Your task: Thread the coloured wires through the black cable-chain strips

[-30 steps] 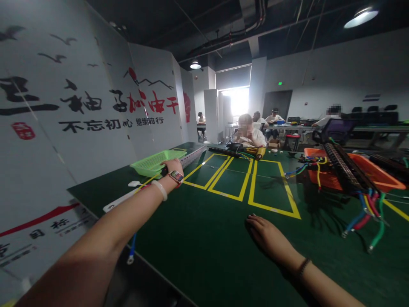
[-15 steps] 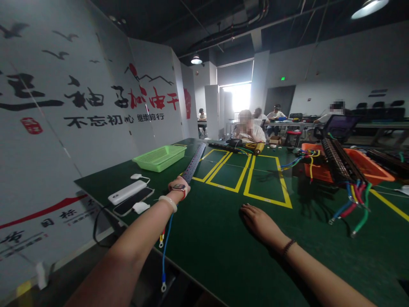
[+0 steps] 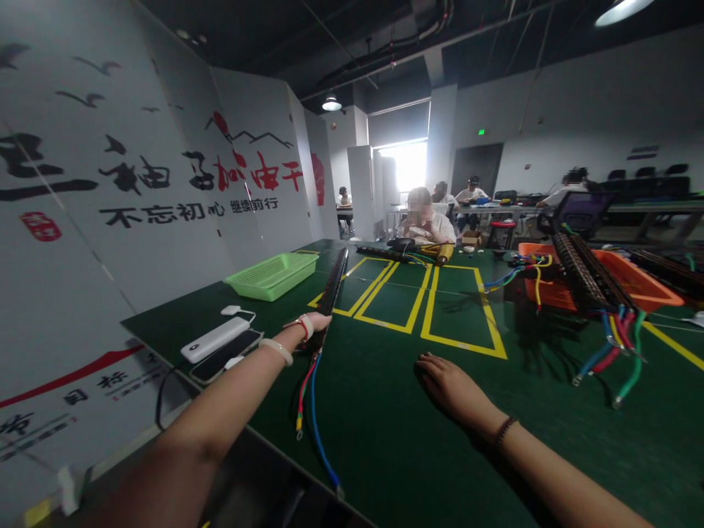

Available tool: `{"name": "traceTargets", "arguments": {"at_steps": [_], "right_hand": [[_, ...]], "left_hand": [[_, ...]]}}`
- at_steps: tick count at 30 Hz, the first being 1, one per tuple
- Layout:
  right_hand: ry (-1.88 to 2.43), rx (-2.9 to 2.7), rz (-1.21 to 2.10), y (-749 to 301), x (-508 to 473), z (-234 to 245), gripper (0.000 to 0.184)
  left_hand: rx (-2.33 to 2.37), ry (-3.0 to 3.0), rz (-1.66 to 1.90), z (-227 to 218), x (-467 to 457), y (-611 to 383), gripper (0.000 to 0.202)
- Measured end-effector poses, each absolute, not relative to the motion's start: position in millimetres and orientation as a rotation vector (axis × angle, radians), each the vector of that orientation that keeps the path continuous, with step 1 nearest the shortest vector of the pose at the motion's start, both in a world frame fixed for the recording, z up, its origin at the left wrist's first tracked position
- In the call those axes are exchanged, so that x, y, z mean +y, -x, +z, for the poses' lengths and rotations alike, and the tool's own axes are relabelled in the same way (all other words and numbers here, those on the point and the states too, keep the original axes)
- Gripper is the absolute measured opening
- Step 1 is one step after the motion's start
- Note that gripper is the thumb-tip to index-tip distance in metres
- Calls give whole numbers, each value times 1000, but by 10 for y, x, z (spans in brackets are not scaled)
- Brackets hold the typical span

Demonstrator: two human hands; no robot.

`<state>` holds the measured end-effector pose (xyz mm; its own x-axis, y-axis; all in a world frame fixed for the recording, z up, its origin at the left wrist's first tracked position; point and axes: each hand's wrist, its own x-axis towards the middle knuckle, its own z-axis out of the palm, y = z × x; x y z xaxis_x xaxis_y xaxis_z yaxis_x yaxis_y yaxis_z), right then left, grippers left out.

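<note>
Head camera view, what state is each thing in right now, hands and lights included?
Left hand: closed on the long dark strip.
Long dark strip: gripped toward its near end.
Blue cable: free end unconnected.
Right hand: open, palm down.
Green basket: upright.
White power bank: lying flat.
Orange basket: wired strip resting across it.
Exit sign: lit.
Ceiling lamp: lit.

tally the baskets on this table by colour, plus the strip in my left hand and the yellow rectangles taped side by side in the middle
Green basket: 1
Orange basket: 1
Black strip in the left hand: 1
Yellow taped rectangles in the middle: 3
Total: 6
</note>
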<state>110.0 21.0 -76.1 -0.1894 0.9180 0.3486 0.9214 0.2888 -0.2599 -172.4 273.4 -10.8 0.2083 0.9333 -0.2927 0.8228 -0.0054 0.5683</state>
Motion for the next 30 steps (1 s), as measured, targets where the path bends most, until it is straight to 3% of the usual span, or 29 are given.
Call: {"name": "traceTargets", "arguments": {"at_steps": [5, 11, 15, 22, 30], "right_hand": [[1642, -2111, 41, -1099, 200, -730, 37], [1628, -2021, 217, -1108, 180, -677, 35], [1530, -1791, 563, -1108, 179, -604, 37], [1186, -1115, 1434, -878, 70, -302, 62], [1055, -809, 1683, -613, -145, -153, 46]], "left_hand": [[1481, -1483, 203, -50, 2635, 1633, 46], [1257, -1205, 388, -15, 2427, 1398, 46], [1065, -1034, 480, 17, 2174, 1228, 49], [792, -798, 595, -66, 1667, 892, 58], [525, -578, 528, -253, 1192, 490, 66]]}}
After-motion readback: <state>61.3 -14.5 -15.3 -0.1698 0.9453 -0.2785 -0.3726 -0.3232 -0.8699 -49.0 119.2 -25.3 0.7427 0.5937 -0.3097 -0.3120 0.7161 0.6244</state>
